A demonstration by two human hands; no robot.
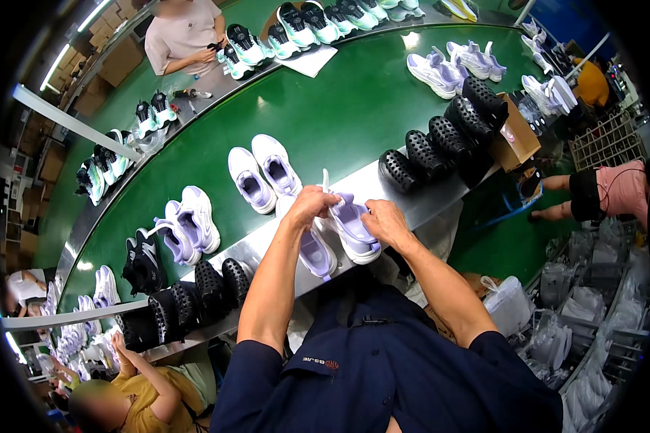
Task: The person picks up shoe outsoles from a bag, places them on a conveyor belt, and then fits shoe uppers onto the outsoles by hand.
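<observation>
Between my hands is a white and lavender sneaker, its heel toward me and its opening facing up. My left hand is closed at its left side, gripping a narrow white strip that stands up above the fingers. I cannot tell whether the strip is part of the shoe. Fingers of my right hand pinch the sneaker's right collar edge. The matching sneaker lies just left, partly hidden by my left hand and forearm. Beyond them, another pair of white and lavender sneakers sits on the green belt.
Black perforated shoe-shaped forms stand along the metal ledge at right, with more forms at left. Farther left are lavender sneakers and black shoes. Co-workers stand across the belt and at lower left. Bagged items fill racks at right.
</observation>
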